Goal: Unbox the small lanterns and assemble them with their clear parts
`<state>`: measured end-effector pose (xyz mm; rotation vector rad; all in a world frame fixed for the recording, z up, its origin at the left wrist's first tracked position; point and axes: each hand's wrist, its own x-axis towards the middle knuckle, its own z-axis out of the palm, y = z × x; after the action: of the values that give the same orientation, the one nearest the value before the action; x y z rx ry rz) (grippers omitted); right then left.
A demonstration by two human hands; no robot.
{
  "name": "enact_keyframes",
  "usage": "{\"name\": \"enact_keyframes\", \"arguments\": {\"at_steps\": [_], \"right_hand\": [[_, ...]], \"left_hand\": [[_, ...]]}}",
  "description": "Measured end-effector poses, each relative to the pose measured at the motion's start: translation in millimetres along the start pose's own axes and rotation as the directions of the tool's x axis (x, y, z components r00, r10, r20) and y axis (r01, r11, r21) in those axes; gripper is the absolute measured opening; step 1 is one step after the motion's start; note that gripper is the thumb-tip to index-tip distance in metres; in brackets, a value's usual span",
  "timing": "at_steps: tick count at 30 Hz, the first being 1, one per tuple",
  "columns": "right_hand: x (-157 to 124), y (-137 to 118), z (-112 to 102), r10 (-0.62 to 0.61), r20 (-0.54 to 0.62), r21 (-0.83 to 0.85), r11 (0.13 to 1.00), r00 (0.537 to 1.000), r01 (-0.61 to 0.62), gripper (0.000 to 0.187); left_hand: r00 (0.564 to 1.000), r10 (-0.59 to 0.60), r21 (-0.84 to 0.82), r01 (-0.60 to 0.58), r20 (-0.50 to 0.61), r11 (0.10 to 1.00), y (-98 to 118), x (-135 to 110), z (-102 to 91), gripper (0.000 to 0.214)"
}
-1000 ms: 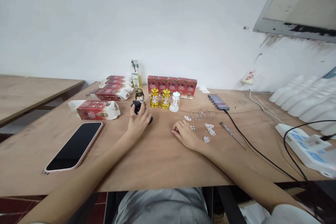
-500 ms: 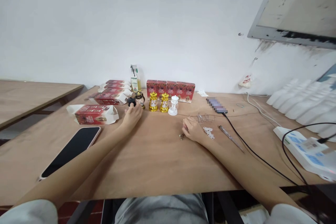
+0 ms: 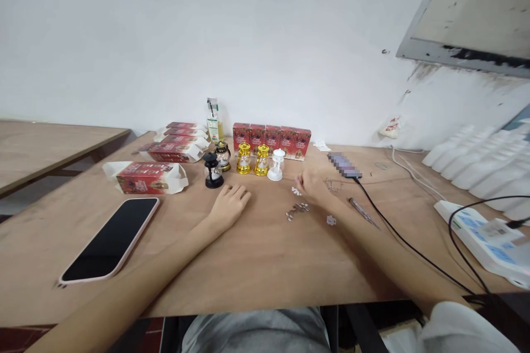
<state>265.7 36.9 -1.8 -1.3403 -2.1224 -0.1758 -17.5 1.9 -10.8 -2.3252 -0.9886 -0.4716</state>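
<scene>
Five red printed cartons (image 3: pixel 272 137) stand beyond both hands; lettering too small to read. Left hand (image 3: pixel 229 207): released, palm down on brown tabletop (image 3: pixel 248 270), fingers loosely extended. Black lantern (image 3: pixel 212 172), clear-sided, round-based, upright just beyond it. Right hand (image 3: pixel 309 183): fingers curled, blurred; cannot tell whether anything is gripped. White pieces (image 3: pixel 295 191) beside its fingers; round metallic discs (image 3: pixel 300 208) nearer the body.
</scene>
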Motion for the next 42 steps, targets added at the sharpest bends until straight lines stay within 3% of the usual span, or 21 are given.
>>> {"name": "enact_keyframes", "arguments": {"at_steps": [6,11,18,24,26,28,30,32,34,35,38,40,42], "right_hand": [[102.9,50.6,-26.6,0.167,-0.099,-0.099,0.979,0.981,-0.177,0.022],[155.6,79.8,-21.1,0.256,-0.068,-0.132,0.956,0.964,-0.263,0.037],[157.5,103.6,-10.9,0.290,0.123,-0.144,0.952,0.949,-0.272,0.067],[136.1,109.4,-39.5,0.322,0.084,-0.111,0.944,0.943,-0.312,0.061],[122.5,105.6,-53.2,0.340,-0.021,-0.051,0.939,0.940,-0.340,0.063],[105.4,93.5,-67.1,0.372,-0.232,0.119,0.928,0.899,-0.354,0.065],[84.6,69.3,-78.5,0.401,-0.430,0.344,0.901,0.809,-0.263,0.065],[60.5,32.8,-83.8,0.391,-0.478,0.474,0.869,0.787,-0.144,0.060],[35.2,-11.5,-81.0,0.365,-0.418,0.597,0.801,0.832,-0.051,0.059],[23.1,-34.0,-77.1,0.335,-0.341,0.660,0.751,0.878,-0.030,0.059],[-6.5,-90.3,-61.4,0.132,-0.122,0.744,0.668,0.984,0.003,0.054],[-18.3,-112.7,-52.4,0.013,-0.065,0.724,0.689,0.998,0.038,0.055],[-24.5,-123.4,-45.8,-0.058,-0.105,0.685,0.719,0.993,0.114,0.055]], "left_hand": [[0.994,-0.106,-0.129,0.100,-0.037,0.987,0.7,-0.7,-1.8,0.008],[0.995,-0.102,-0.183,0.098,-0.011,0.978,3.2,-1.9,-5.0,0.007],[0.997,-0.073,-0.239,0.063,-0.034,0.969,5.9,-2.1,-9.4,0.007],[0.997,-0.056,-0.249,0.041,-0.053,0.968,7.5,-3.0,-11.2,0.003],[0.995,-0.078,-0.277,0.059,-0.059,0.959,7.9,-3.7,-11.6,0.004],[0.990,-0.114,-0.323,0.082,-0.084,0.943,8.5,-2.2,-14.2,0.009],[0.977,-0.165,-0.387,0.102,-0.134,0.916,9.4,4.3,-21.5,0.016],[0.952,-0.236,-0.476,0.118,-0.195,0.871,10.8,16.6,-34.8,0.021],[0.921,-0.303,-0.583,0.109,-0.245,0.805,12.3,32.6,-52.7,0.025],[0.913,-0.313,-0.635,0.080,-0.263,0.768,12.9,40.5,-62.1,0.029],[0.930,-0.275,-0.757,-0.007,-0.245,0.654,14.4,56.4,-84.2,0.045],[0.960,-0.213,-0.843,-0.041,-0.182,0.537,15.4,56.9,-89.7,0.038],[0.970,-0.219,-0.915,-0.013,-0.110,0.404,17.1,51.1,-88.2,0.026]]}}
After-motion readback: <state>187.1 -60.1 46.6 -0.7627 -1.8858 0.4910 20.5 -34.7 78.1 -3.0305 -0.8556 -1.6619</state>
